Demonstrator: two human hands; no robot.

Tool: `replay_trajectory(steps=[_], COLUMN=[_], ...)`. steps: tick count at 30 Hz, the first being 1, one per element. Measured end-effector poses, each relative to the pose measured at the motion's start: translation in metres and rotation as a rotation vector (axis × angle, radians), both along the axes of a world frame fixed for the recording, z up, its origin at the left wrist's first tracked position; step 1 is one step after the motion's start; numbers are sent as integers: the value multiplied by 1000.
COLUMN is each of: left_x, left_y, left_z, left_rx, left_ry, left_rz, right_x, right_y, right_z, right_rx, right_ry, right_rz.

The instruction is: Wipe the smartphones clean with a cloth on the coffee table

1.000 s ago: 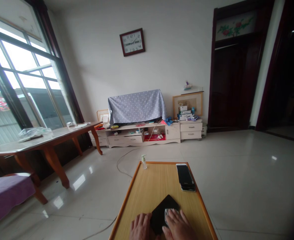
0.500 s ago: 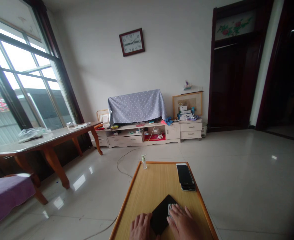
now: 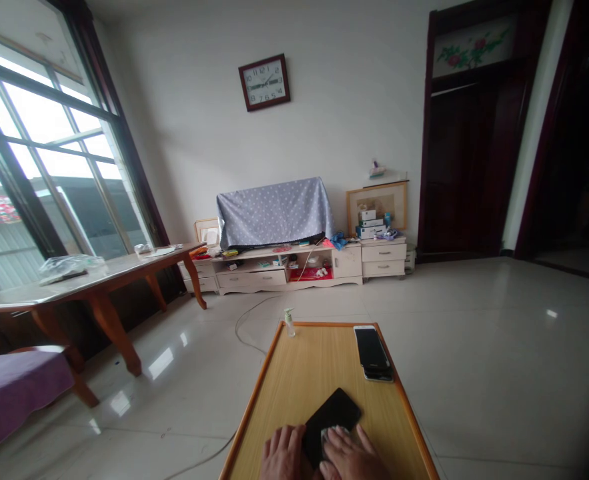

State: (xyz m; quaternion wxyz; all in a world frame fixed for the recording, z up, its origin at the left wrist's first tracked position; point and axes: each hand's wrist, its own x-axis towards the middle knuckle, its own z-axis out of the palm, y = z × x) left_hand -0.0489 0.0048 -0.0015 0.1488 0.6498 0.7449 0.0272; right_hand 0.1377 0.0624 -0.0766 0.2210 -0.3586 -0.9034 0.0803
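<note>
Head | left hand (image 3: 281,453) half-spread against rectangular black device (image 3: 335,409) | right hand (image 3: 350,457) spread over pale cloth (image 3: 325,435)

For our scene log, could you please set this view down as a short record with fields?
Left hand: at the left edge of a dark flat device
Right hand: fingers over a pale cloth, on the device
Surface: wood-toned table with an orange-brown rim
Far left corner: small pump bottle, upright
Far right: white-edged phone, overlapping another device
Background: wall clock; patterned cover draped above a pale cabinet
Unclear: the cloth's full shape, partly hidden by fingers
</note>
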Motion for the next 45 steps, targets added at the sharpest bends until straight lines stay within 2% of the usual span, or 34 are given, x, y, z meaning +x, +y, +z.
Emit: replay_trajectory(steps=[3, 5, 7, 11, 14, 17, 21, 23, 25, 31, 33, 35, 38, 41, 43, 45], left_x=[3, 3, 3, 1, 0, 0, 1, 1, 1, 0, 0, 1, 1, 1, 2, 2], left_y=[-1, -1, -2, -2, -2, -2, -2, -2, -1, -1, -2, -2, -2, -2, -1, -1], left_z=[6, 8, 8, 4, 2, 2, 2, 1, 0, -1, 0, 1, 1, 1, 1, 1], left_rx=[-15, -21, -16, 11, 20, 16, 26, 24, 24, 37, 36, 40, 43, 26, 13, 5], left_ry=[1, -6, -11, -21, -29, -15, -9, 0, 5, -21, -29, -35, -28, -10, -10, -13], left_rz=[14, 14, 14, 11, -3, 2, 4, 6, 7, -1, -4, 1, 9, 8, 11, 17], right_x=[9, 12, 12, 2, -4, -2, 8, 11, 12, 1, -3, -3, 2, 10, 13, 11], right_y=[1, 2, 3, 5, 3, 1, -2, -1, 0, 2, 1, -1, -2, 0, 2, 3], right_z=[21, 23, 16, -11, -17, -2, 27, 31, 26, -11, -13, -5, 17, 32, 31, 22], right_rx=[-61, -57, -35, 21, 13, -58, -118, -125, -114, -44, -52, -98, -169, -171, -154, -131], right_ry=[7, 6, 2, -3, -1, -1, -20, -27, -34, -31, -30, -37, -44, -30, -28, -41], right_rz=[-123, -140, -132, -44, 39, 27, -86, -107, -107, -9, 42, 40, -37, -101, -119, -110])
